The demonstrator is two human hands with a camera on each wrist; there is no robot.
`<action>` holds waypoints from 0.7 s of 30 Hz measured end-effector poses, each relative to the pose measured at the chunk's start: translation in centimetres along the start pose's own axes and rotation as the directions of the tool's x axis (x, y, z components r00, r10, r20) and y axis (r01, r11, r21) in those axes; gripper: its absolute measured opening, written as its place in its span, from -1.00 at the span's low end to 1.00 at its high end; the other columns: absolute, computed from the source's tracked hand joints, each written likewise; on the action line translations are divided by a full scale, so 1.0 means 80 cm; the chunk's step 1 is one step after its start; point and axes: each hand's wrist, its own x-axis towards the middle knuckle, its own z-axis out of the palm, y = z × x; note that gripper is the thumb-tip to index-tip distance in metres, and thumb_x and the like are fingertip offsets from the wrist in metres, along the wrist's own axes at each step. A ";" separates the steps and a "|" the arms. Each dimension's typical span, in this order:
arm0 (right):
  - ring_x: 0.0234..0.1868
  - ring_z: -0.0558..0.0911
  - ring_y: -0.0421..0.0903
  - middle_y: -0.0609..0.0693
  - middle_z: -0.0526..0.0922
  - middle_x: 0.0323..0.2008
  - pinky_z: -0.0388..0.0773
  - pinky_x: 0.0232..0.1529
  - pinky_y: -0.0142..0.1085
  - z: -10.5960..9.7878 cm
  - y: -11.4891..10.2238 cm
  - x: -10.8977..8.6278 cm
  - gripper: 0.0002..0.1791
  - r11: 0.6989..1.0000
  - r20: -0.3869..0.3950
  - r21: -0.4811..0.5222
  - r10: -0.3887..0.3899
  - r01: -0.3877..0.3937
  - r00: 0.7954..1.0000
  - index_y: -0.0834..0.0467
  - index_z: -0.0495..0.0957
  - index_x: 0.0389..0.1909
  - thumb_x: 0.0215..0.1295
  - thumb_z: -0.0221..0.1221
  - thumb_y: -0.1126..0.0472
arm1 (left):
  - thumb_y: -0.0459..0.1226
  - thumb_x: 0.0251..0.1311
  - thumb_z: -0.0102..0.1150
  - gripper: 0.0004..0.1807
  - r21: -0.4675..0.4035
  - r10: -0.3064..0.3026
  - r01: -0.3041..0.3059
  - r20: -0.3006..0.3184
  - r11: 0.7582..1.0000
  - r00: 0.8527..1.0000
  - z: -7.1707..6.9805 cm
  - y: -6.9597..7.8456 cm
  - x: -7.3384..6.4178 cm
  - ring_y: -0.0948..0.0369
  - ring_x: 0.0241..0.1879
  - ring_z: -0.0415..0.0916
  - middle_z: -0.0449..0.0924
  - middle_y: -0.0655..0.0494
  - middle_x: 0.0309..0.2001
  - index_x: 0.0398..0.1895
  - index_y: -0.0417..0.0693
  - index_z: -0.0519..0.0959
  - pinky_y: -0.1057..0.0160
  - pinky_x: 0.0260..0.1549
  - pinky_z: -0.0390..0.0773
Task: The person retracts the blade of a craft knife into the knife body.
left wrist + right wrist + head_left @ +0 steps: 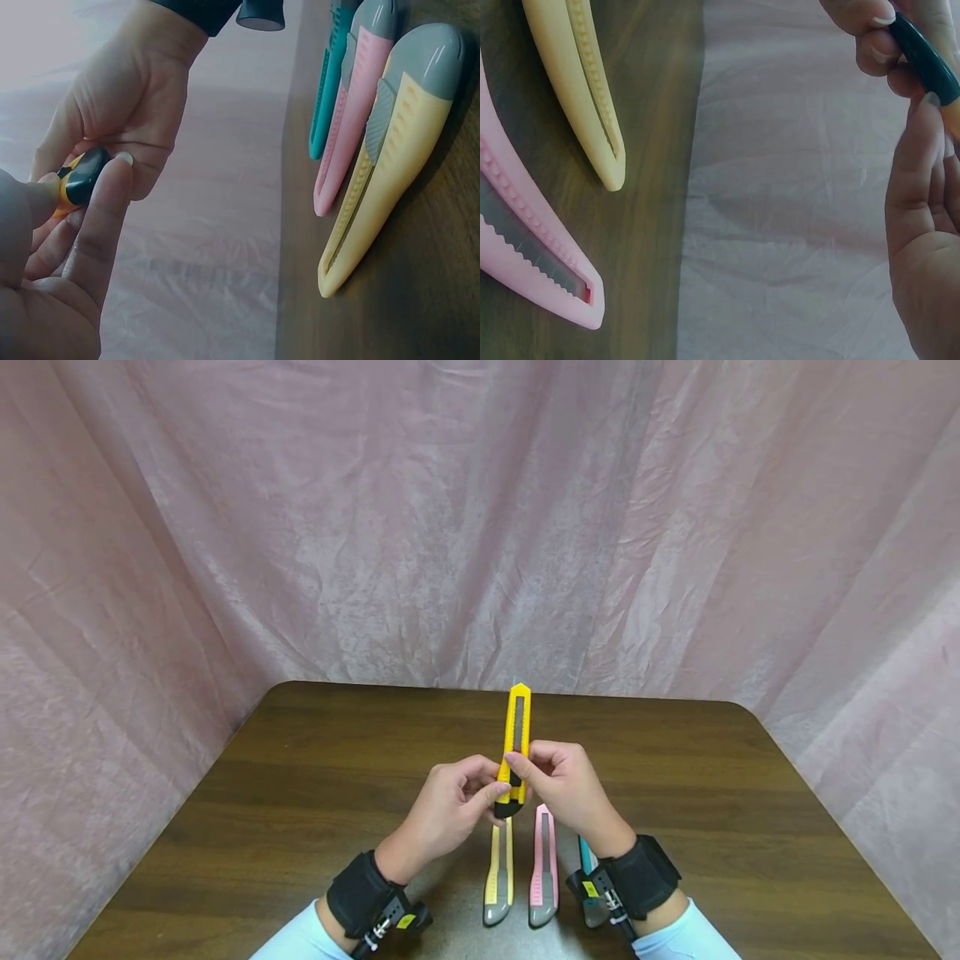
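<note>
A bright yellow utility knife (518,718) with a black end cap and black slider is held up over the table, its nose pointing away from me. My left hand (447,803) pinches its lower end near the black cap. From the other side my right hand (573,787) grips the middle of the body, thumb lying across the front by the slider. In the left wrist view the black end cap (88,174) shows between the fingers of both hands. The right wrist view catches the same knife only at its edge, with the cap (924,60) nearest.
Below the hands, a pale yellow utility knife (499,872) and a pink one (543,870) lie side by side on the brown wooden table (300,827). A teal utility knife (588,857) is partly covered by my right wrist. Pink curtains (480,527) hang behind the table.
</note>
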 end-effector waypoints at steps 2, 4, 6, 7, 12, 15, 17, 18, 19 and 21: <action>-0.69 0.43 -0.08 0.10 0.51 -0.66 0.44 -0.72 -0.39 0.000 0.000 0.000 -0.89 1.000 -0.002 0.001 -0.016 0.016 1.000 0.25 0.60 -0.45 0.26 0.18 0.42 | -0.32 0.12 0.28 -0.80 0.003 0.007 -0.007 -0.001 1.000 1.000 0.000 -0.001 0.000 0.18 -0.47 0.61 0.59 0.15 -0.37 -0.19 0.00 0.53 0.19 -0.54 0.66; -0.70 0.43 -0.07 0.09 0.52 -0.65 0.45 -0.73 -0.38 0.000 0.001 0.000 -0.91 1.000 -0.001 0.005 -0.031 0.031 1.000 0.26 0.59 -0.44 0.24 0.19 0.43 | -0.33 0.13 0.27 -0.81 -0.001 0.014 -0.014 -0.001 1.000 1.000 0.000 -0.001 0.001 0.18 -0.48 0.61 0.59 0.14 -0.37 -0.20 -0.01 0.53 0.19 -0.55 0.66; -0.70 0.44 -0.07 0.09 0.52 -0.64 0.47 -0.73 -0.37 0.000 0.001 0.000 -0.92 0.999 0.001 0.007 -0.042 0.042 0.999 0.27 0.59 -0.43 0.23 0.20 0.45 | -0.34 0.13 0.26 -0.82 -0.005 0.019 -0.019 -0.003 1.000 1.000 0.000 -0.002 0.001 0.18 -0.48 0.61 0.60 0.13 -0.37 -0.20 -0.02 0.53 0.19 -0.55 0.66; -0.70 0.44 -0.07 0.09 0.53 -0.64 0.48 -0.72 -0.37 0.000 0.002 0.000 -0.93 0.999 0.002 0.008 -0.044 0.044 0.999 0.28 0.59 -0.43 0.22 0.20 0.45 | -0.34 0.13 0.26 -0.82 -0.008 0.021 -0.021 -0.004 1.000 1.000 0.000 -0.002 0.001 0.18 -0.48 0.61 0.60 0.12 -0.36 -0.20 -0.02 0.53 0.19 -0.56 0.66; -0.69 0.45 -0.07 0.10 0.54 -0.61 0.51 -0.70 -0.36 0.001 0.002 0.001 -0.93 0.999 -0.001 0.003 -0.036 0.036 0.999 0.28 0.59 -0.43 0.24 0.19 0.43 | -0.34 0.14 0.26 -0.82 -0.013 0.023 -0.023 -0.007 1.000 1.000 0.001 -0.003 0.002 0.17 -0.49 0.61 0.60 0.08 -0.35 -0.19 -0.03 0.53 0.19 -0.56 0.66; -0.68 0.46 -0.07 0.09 0.56 -0.60 0.52 -0.69 -0.35 0.001 0.001 0.001 -0.93 1.000 0.000 0.002 -0.016 0.016 1.000 0.29 0.59 -0.42 0.25 0.19 0.42 | -0.34 0.15 0.26 -0.82 -0.011 0.021 -0.021 -0.007 1.000 1.000 0.000 -0.003 0.002 0.17 -0.49 0.61 0.60 0.11 -0.36 -0.19 -0.02 0.54 0.19 -0.56 0.66; -0.68 0.46 -0.08 0.09 0.56 -0.59 0.52 -0.70 -0.33 0.001 0.000 0.001 -0.93 1.000 0.005 0.002 -0.003 0.003 1.000 0.29 0.59 -0.42 0.25 0.18 0.42 | -0.34 0.15 0.25 -0.83 -0.009 0.018 -0.018 -0.007 1.000 1.000 0.000 -0.003 0.001 0.17 -0.50 0.61 0.59 0.14 -0.37 -0.19 -0.02 0.54 0.20 -0.57 0.66; -0.68 0.46 -0.08 0.09 0.56 -0.59 0.52 -0.70 -0.33 0.001 0.000 0.001 -0.93 1.000 0.007 0.002 0.000 0.000 1.000 0.30 0.59 -0.42 0.25 0.18 0.42 | -0.34 0.15 0.25 -0.83 -0.009 0.017 -0.017 -0.007 1.000 1.000 0.000 -0.003 0.001 0.17 -0.49 0.61 0.59 0.15 -0.38 -0.19 -0.02 0.53 0.20 -0.57 0.66; -0.68 0.46 -0.08 0.09 0.56 -0.60 0.51 -0.70 -0.32 0.001 0.000 0.001 -0.93 1.000 0.009 0.002 0.002 -0.002 1.000 0.30 0.59 -0.41 0.26 0.18 0.42 | -0.35 0.15 0.25 -0.83 -0.011 0.015 -0.015 -0.006 1.000 1.000 0.000 -0.003 0.001 0.17 -0.49 0.61 0.59 0.15 -0.38 -0.19 -0.02 0.53 0.19 -0.57 0.66; -0.68 0.45 -0.08 0.09 0.55 -0.60 0.51 -0.71 -0.28 0.001 0.000 0.001 -0.93 1.000 0.011 0.000 0.005 -0.005 1.000 0.30 0.59 -0.41 0.26 0.18 0.41 | -0.35 0.15 0.25 -0.82 -0.014 0.011 -0.011 -0.006 1.000 1.000 0.000 -0.003 0.001 0.17 -0.49 0.61 0.59 0.15 -0.38 -0.19 -0.03 0.53 0.18 -0.57 0.66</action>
